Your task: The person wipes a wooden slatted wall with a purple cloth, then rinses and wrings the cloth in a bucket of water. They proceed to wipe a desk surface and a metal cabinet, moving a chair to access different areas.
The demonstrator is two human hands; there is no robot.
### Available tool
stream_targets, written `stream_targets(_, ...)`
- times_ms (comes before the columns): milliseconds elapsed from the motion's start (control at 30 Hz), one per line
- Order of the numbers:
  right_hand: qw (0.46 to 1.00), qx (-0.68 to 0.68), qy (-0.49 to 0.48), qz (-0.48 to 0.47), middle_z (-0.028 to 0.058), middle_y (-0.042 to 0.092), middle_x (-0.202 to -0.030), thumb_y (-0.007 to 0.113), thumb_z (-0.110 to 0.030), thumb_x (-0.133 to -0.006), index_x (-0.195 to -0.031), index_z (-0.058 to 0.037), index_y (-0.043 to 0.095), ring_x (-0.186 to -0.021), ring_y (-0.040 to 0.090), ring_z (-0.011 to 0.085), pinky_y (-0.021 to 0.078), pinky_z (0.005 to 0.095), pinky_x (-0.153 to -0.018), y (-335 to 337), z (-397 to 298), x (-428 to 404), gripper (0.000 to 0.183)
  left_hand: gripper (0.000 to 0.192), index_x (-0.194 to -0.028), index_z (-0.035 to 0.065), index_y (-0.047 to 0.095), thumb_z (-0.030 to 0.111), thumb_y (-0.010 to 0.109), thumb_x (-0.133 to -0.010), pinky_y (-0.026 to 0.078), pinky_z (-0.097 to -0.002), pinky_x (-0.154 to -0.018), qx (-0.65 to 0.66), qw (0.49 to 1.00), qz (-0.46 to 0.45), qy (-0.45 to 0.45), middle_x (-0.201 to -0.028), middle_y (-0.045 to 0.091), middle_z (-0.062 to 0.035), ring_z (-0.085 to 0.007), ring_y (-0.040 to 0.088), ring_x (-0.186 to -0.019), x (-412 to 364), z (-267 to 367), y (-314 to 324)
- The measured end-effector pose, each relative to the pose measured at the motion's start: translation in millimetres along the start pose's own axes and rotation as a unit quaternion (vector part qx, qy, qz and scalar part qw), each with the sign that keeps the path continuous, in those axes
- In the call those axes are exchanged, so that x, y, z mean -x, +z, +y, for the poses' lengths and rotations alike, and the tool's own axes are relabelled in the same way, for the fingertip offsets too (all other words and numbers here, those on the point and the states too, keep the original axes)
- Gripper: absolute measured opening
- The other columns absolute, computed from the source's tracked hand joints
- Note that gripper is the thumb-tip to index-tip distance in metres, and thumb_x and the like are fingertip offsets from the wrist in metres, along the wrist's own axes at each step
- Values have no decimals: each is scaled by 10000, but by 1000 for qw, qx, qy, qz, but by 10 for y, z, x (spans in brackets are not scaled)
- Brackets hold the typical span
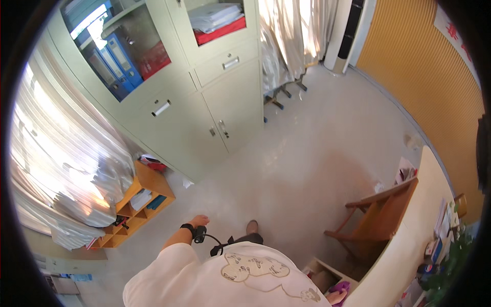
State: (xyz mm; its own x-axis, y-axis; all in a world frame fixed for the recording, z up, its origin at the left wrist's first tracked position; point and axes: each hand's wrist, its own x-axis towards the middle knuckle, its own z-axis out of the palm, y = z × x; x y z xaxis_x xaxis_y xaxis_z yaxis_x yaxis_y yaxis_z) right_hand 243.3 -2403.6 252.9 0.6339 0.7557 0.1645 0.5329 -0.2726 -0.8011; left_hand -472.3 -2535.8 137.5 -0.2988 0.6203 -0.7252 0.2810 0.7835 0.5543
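My left hand [200,220] hangs out in front of my body over the floor, with nothing visible in it. Its fingers are too small and foreshortened to make out. A black strap with a small cabled device [200,234] sits at that wrist. At the bottom edge, my right hand [336,297] grips a purple cloth-like item [341,287]. This item is at the corner of a pulled-out desk drawer [316,264], beside the desk [399,253]. Part of the right hand is hidden by my shirt and the frame edge. The drawer's contents are dark and unclear.
A wooden chair [378,222] is tucked against the desk. Papers [443,218] and a leafy plant [447,264] are along the desk's far side. Ahead stands a pale metal cabinet [172,134]; a wooden cubby shelf [144,199] is at left below curtains [73,153].
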Motion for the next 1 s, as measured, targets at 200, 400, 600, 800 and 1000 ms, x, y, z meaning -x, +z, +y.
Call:
stream_targets(200, 748, -416, 297, -424, 87, 660, -1036, 499, -201, -950, -1086, -11, 632, -954, 618, 226, 513, 369, -837, 1853, -1616, -612, 269, 284, -1104, 81, 622, 261, 529, -905, 494, -424, -886, -411, 899, -39, 148, -1149, 628, -140, -328, 597, -1051, -304, 14, -1207)
stream_targets(400, 514, -635, 364, -447, 143, 621, -1170, 579, -122, -783, -1110, -22, 605, -1097, 555, 314, 415, 483, -1002, 3151, -3727, -708, 343, 454, -1295, 39, 523, 281, 562, -912, 382, -441, -1043, -226, 922, 305, 81, -1331, 488, -264, -403, 457, -1240, 5, 1554, -2872)
stream_targets(600, 440, -691, 307, -484, 100, 519, -1357, 447, -363, -981, -1327, -81, 492, -1263, 461, 307, 322, 509, -1105, 3922, -5094, -108, 448, 600, -1353, -10, 424, 33, 639, -794, 329, -483, -1089, -310, 695, 562, 324, -1419, 368, -258, -450, 327, -1334, 577, 3298, -3612)
stream_targets(800, 349, -671, 214, -618, 118, 538, -1327, 389, -397, -991, -1300, -67, 511, -1225, 497, 313, 380, 483, -1063, 4584, -6255, 263, 469, 666, -1431, 79, 381, 86, 639, -818, 276, -561, -1096, -393, 560, 665, 300, -1541, 225, -175, -374, 181, -1440, 937, 4628, -4181)
stream_targets(1000, 310, -585, 241, -709, 111, 569, -1272, 355, -458, -991, -1250, -72, 541, -1184, 526, 312, 412, 481, -1031, 5113, -7763, 374, 500, 697, -1485, 122, 307, 162, 617, -862, 225, -555, -1114, -471, 435, 726, 250, -1577, 171, -134, -348, 155, -1455, 1089, 5452, -4848)
